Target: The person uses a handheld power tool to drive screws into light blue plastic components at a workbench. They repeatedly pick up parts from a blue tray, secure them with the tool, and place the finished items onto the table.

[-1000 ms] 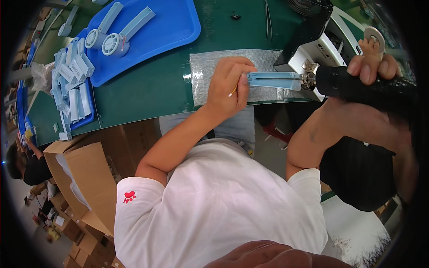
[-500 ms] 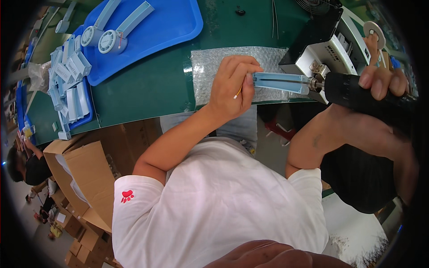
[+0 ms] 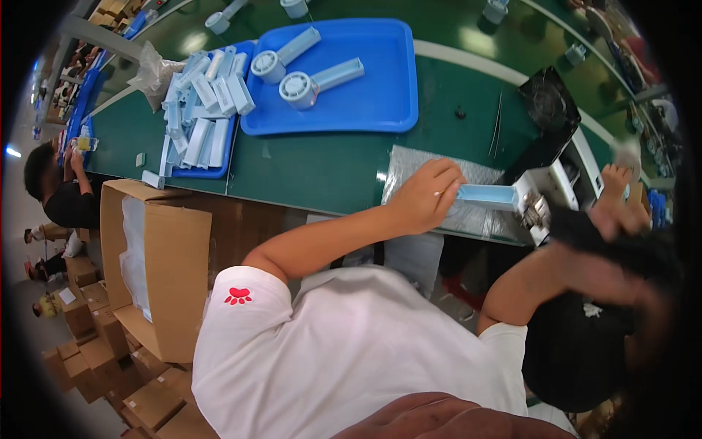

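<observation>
My left hand (image 3: 428,196) is closed around one end of a light-blue plastic handle (image 3: 488,194), a long trough-like shell held level above the bubble wrap (image 3: 409,164). The shell's other end reaches a metal fitting (image 3: 536,211) on a white boxy device (image 3: 554,183). My right hand (image 3: 620,217) grips a black power screwdriver (image 3: 578,233), smeared by motion. Its tip sits close to the fitting and the handle's far end; whether it touches either cannot be made out.
A blue tray (image 3: 406,80) holds two light-blue handheld fans (image 3: 296,89). Left of it, a pile of handle shells (image 3: 208,99) fills another tray. A black round-grilled fan (image 3: 548,99) stands at right. A co-worker's hand (image 3: 616,178) shows nearby. An open carton (image 3: 175,278) stands beside me.
The view has shifted, so the table sits lower and further right. The screwdriver, which pointed into the handle's end, has drawn back slightly. The handle has turned, its inner slot no longer visible.
</observation>
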The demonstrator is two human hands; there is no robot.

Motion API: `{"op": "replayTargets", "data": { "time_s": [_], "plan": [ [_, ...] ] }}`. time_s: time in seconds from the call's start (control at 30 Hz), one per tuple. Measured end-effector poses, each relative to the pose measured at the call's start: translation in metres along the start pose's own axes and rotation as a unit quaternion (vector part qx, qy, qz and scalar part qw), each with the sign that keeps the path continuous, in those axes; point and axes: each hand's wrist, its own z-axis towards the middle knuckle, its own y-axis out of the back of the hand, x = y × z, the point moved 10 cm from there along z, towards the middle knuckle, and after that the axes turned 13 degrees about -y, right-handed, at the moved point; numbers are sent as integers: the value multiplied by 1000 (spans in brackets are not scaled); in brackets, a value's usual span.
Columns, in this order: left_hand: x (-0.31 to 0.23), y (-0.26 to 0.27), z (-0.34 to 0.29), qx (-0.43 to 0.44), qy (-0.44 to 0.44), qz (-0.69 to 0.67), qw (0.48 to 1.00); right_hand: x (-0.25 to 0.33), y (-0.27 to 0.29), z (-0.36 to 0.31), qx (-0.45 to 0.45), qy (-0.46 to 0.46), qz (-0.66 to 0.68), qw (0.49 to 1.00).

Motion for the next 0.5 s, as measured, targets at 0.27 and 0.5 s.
{"op": "replayTargets", "data": {
  "time_s": [0.27, 0.5],
  "plan": [
    [84, 136, 181, -82, -225, 317, 918, 41, -31, 24, 164, -15, 209, 964],
    [381, 242, 240, -96, 298, 420, 852, -49, -81, 33, 291, -121, 78, 946]
  ]
}}
